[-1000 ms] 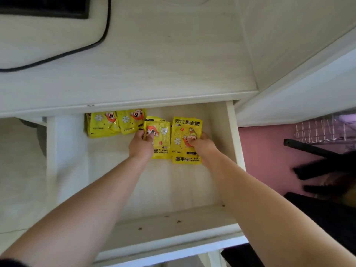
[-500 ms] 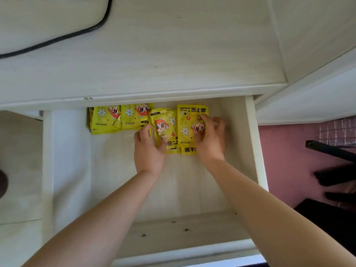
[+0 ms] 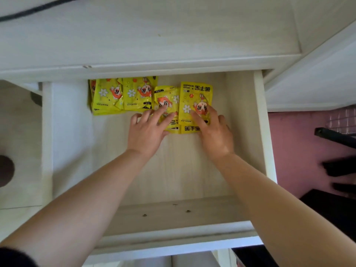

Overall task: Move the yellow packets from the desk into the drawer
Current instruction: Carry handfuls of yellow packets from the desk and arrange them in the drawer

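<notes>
Where the pale wooden counter (image 3: 154,31) overhangs, the open drawer (image 3: 260,132) holds the yellow packets (image 3: 134,93). Left hand (image 3: 144,132) and right hand (image 3: 215,133) rest with fingers spread flat, unclenched, on them. Rearmost packets are cut off.
</notes>
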